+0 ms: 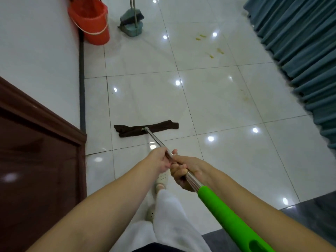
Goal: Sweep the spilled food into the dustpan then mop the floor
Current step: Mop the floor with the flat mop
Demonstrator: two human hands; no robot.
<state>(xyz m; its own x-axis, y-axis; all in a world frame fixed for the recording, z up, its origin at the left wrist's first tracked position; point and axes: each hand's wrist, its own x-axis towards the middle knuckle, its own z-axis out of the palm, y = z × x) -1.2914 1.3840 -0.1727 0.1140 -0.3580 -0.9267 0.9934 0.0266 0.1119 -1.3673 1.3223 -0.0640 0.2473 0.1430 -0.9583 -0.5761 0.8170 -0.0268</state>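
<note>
Gripping the flat mop's shiny metal pole [160, 142] one behind the other, both hands reach forward on nearly straight forearms. The left hand [161, 160] sits further down the pole, its fingers curled round the metal from the left side. The right hand [185, 171] is just behind and touching it, fingers wrapped over the pole from the right, close to where the bright green plastic grip [229, 217] begins. The pole slopes down and away to one dark brown cloth mop head [146, 128], which lies flat on the glossy white tiled floor [227, 151] near the base of the white wall [36, 51].

Small yellowish food smears [211, 46] mark the floor further off, in about four spots toward the pleated teal curtain [300, 51] on the right; a fainter brownish mark lies nearer. At the far end stand one orange-red plastic bucket [91, 22] against the wall and, just beside it, one teal dustpan [133, 29] with a dark-bristled broom [132, 16] standing in it. A dark brown wooden panel [36, 160] fills the left foreground. Two pale perforated slippers [161, 180] and white trousers [169, 219] show below the arms.
</note>
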